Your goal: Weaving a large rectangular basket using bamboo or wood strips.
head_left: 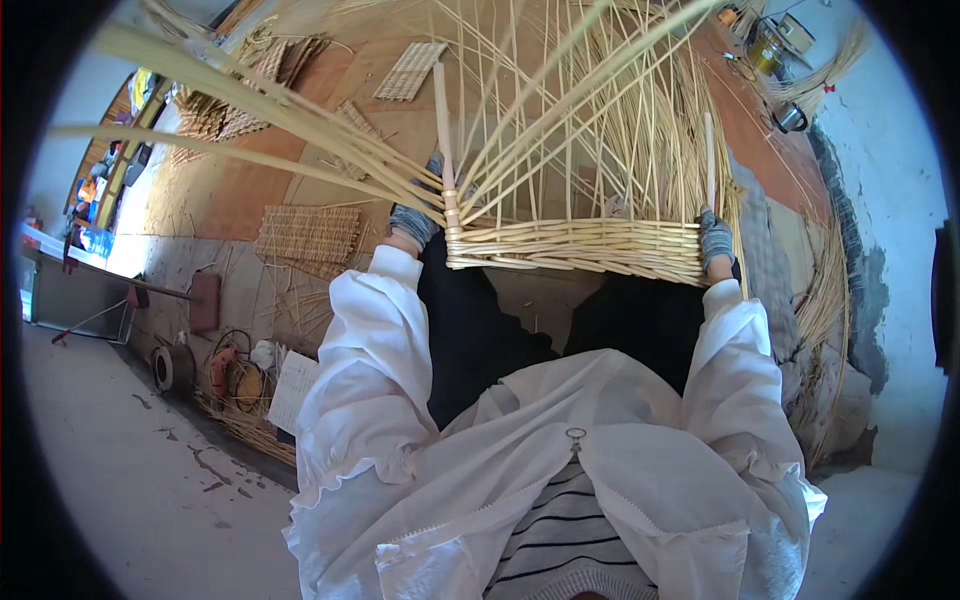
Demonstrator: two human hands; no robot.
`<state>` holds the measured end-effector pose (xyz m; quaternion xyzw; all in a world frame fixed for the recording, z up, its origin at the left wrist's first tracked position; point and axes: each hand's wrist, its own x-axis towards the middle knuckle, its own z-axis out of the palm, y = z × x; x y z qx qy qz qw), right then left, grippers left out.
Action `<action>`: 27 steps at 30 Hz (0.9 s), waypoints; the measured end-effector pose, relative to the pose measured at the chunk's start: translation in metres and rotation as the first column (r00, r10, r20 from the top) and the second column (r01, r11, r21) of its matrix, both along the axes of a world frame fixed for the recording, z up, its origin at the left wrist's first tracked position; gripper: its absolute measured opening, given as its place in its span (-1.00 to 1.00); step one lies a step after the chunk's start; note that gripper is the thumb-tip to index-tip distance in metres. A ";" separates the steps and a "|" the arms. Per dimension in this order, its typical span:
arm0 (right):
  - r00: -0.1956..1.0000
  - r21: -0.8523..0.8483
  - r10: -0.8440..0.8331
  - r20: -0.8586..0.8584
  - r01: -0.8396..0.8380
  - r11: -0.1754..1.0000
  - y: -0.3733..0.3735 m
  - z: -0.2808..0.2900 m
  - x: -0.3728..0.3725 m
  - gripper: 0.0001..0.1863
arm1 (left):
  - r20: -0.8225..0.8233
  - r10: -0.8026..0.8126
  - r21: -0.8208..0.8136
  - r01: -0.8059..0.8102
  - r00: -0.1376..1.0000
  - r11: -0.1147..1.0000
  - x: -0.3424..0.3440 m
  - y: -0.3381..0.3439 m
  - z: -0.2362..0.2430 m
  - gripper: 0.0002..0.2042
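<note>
A partly woven wicker panel [575, 245] lies across my knees, its pale willow rods plaited in a band between two end stakes. My left hand [413, 222], in a grey knit glove, is closed round the left end beside the thick stake [443, 125]; some of its fingers are hidden behind the rods. My right hand [716, 238], gloved alike, grips the panel's right end below the other stake [709, 155]. Long loose rods [280, 105] fan out from the left end, to the upper left and upper right.
A heap of loose rods [660, 95] spreads beyond the panel. Flat woven pieces [308, 235] lie on the floor to the left, with more woven pieces [265, 85] farther off. A metal mug [789, 118] stands far right by the wall. Tools and a paper sheet [293, 390] lie at left.
</note>
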<state>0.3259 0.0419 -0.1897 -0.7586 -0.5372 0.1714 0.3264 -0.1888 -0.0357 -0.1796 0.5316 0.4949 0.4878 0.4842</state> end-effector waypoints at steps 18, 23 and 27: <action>0.766 0.323 0.035 -0.642 0.229 0.918 -0.093 0.022 0.097 -0.75 | -0.473 0.330 -0.200 -0.464 0.817 0.863 0.036 -0.131 0.074 -0.85; 0.844 -0.081 -0.453 0.288 0.493 0.866 -0.232 -0.134 0.315 -0.82 | -0.841 0.011 -0.225 -0.369 0.541 0.902 -0.041 -0.116 0.025 -0.88; 0.690 -0.618 -0.642 -0.334 0.354 0.702 -0.300 -0.174 0.263 -0.70 | -0.880 0.044 -0.196 -0.445 0.473 0.874 0.000 -0.123 0.046 -0.89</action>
